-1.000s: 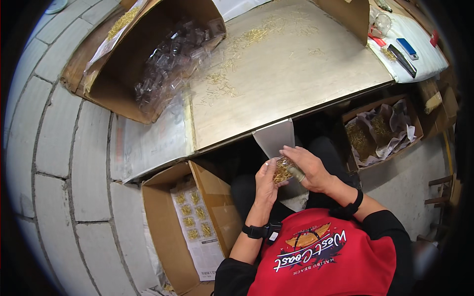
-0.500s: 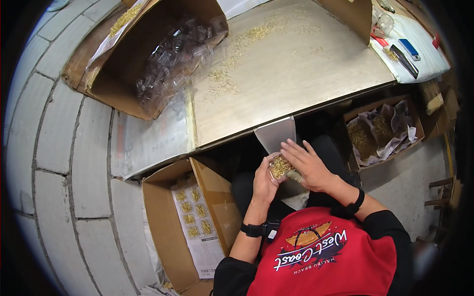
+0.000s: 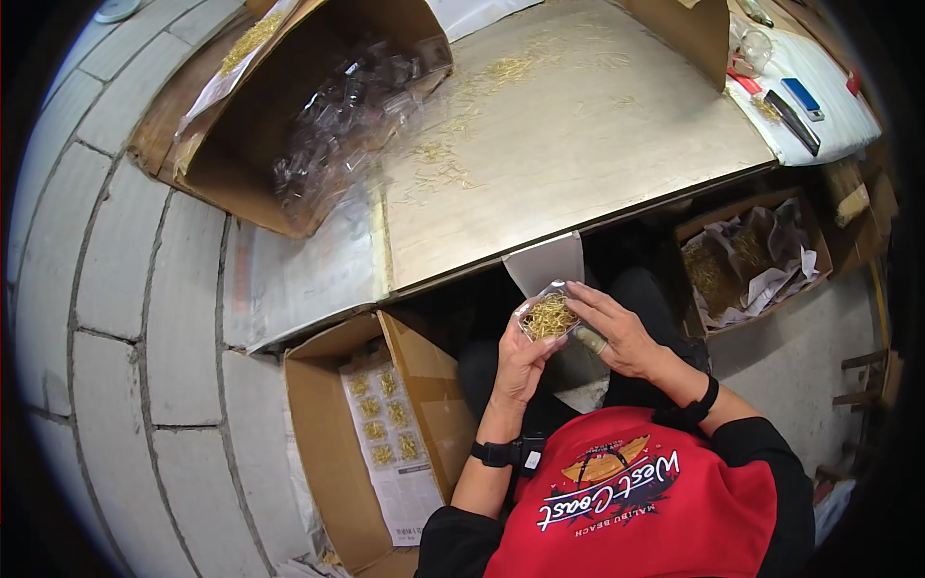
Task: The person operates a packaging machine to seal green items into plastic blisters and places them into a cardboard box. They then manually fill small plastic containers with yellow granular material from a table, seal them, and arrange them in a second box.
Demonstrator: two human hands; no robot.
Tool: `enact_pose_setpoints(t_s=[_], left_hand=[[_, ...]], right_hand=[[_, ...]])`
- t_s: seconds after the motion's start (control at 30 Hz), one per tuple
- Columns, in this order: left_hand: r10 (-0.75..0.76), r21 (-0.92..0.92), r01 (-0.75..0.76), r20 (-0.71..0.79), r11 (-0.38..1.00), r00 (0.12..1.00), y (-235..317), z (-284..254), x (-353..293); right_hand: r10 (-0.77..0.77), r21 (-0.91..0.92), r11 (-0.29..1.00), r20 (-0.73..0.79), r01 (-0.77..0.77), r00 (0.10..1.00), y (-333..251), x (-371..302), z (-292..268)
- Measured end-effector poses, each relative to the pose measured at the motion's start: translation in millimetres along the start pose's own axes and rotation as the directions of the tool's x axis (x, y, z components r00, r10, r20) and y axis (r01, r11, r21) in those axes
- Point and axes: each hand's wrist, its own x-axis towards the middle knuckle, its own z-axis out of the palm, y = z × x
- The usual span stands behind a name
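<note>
My left hand (image 3: 521, 366) is closed around a small clear plastic box (image 3: 526, 313), which is tilted up toward me. Thin gold-coloured pins (image 3: 550, 318) fill the box in a tangled heap. Beside it is my right hand (image 3: 624, 339), fingers stretched out, their tips at the box's right edge. A pale cover wraps the right thumb. Both hands are over my lap, just in front of a white flap (image 3: 545, 264) hanging at the table edge. The undersides of the fingers are hidden.
Loose gold pins lie across the table (image 3: 578, 183). A tipped cardboard box (image 3: 226, 178) at far left holds clear plastic boxes (image 3: 352, 106). Below, another carton (image 3: 318, 424) contains filled boxes (image 3: 383, 419) in rows. At right stand a carton of pins (image 3: 819, 255) and a black cutter (image 3: 792, 122).
My right hand has slid off the top of the box to its right edge, uncovering the pins. The left hand has raised and tilted the box slightly.
</note>
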Motion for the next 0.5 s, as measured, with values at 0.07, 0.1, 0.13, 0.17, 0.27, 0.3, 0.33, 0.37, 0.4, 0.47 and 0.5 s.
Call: enact_pose_setpoints(t_s=[0.07,0.1,0.13,0.17,0.27,0.3,0.33,0.37,0.4,0.47,0.5], left_hand=[[0.005,-0.005,-0.005,-0.01,1.0,1.0,-0.9,0.1,-0.5],[0.006,-0.007,-0.006,-0.011,1.0,1.0,-0.1,1.6,-1.0],[0.008,-0.01,-0.008,-0.011,1.0,1.0,0.4,2.7,-1.2],[0.004,-0.003,-0.004,-0.012,1.0,1.0,0.1,2.8,-1.4],[0.011,0.016,-0.011,0.004,1.0,1.0,-2.2,2.4,-1.9],[0.024,0.021,-0.025,0.023,0.999,0.999,-3.6,1.2,-1.3],[0.039,0.028,-0.041,0.043,0.999,0.998,-4.0,1.3,-0.4],[0.011,-0.017,-0.011,0.026,1.0,1.0,-2.8,2.4,0.5],[-0.017,-0.062,0.017,0.01,0.998,1.0,0.3,4.7,1.9],[-0.004,-0.08,0.001,-0.037,0.997,0.999,2.3,6.8,4.8],[0.034,-0.05,-0.038,-0.068,0.998,0.997,-0.3,5.4,8.1]], right_hand=[[0.008,-0.02,1.0,0.008,-0.008,1.0,-1.9,-0.6,-0.6],[0.037,0.004,0.999,0.017,-0.037,0.999,-3.4,-0.4,-1.9],[0.064,0.025,0.998,0.028,-0.065,0.998,-5.0,0.6,-4.5],[0.092,0.046,0.995,0.039,-0.093,0.995,-5.5,1.6,-6.1],[0.066,0.054,0.997,-0.062,-0.063,0.996,-2.5,4.3,-7.6],[0.04,-0.014,0.999,-0.049,-0.04,0.998,-2.7,5.9,-8.6],[0.011,-0.082,0.997,-0.035,-0.014,0.999,-4.1,9.2,-9.9],[-0.017,-0.149,0.989,-0.018,0.014,1.0,-6.0,12.5,-10.8],[-0.057,-0.197,0.978,0.028,0.061,0.998,-9.1,16.7,-11.0],[-0.136,-0.282,0.944,0.129,0.168,0.982,-17.5,25.6,-9.4],[-0.142,-0.301,0.935,0.166,0.188,0.976,-17.6,27.2,-6.0]])
